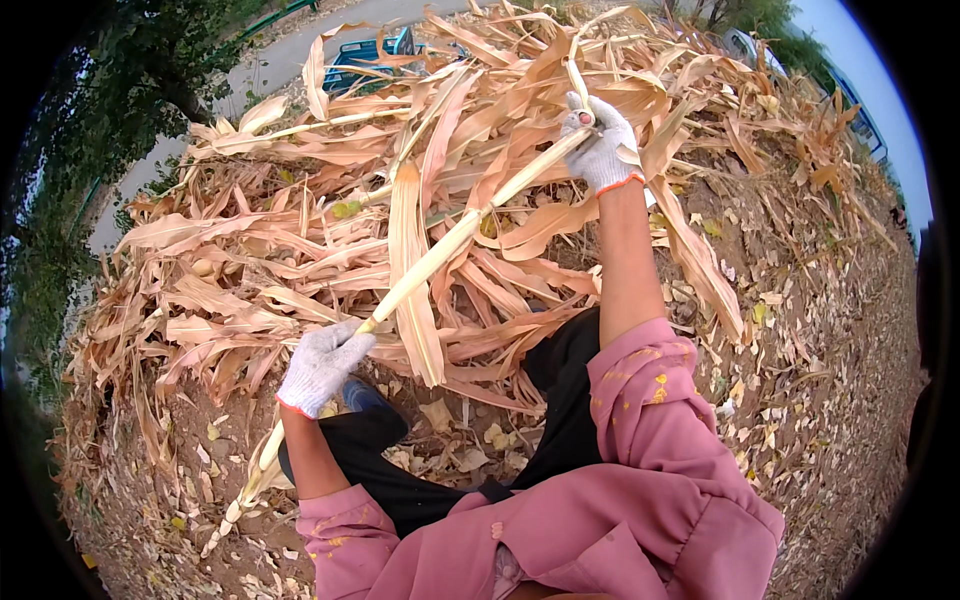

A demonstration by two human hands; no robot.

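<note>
1. The left hand (322, 365), in a white knit glove, is closed around the lower part of a long pale corn stalk (440, 250). The fingers wrap it fully, just above the person's knee.
2. The right hand (600, 145), also gloved, is stretched far forward and is closed on the upper part of the same stalk. Its fingers seem to pinch a dry leaf or husk there as well, but I cannot tell exactly which.
3. The stalk's long axis runs on a diagonal between the two grips, from near and low at the left hand to far and high at the right hand. Below the left grip the root end (235, 505) continues down toward the ground.
4. The left hand is nearer to the body; the right hand is well away from it, above the pile of dry corn stalks (300, 260).
5. A wide dry leaf (412, 280) hangs from the stalk between the grips, closer to the left one.
6. No packages, labels or signs are visible. Beyond the pile there is a blue frame-like object (368, 52), too small to identify.
</note>
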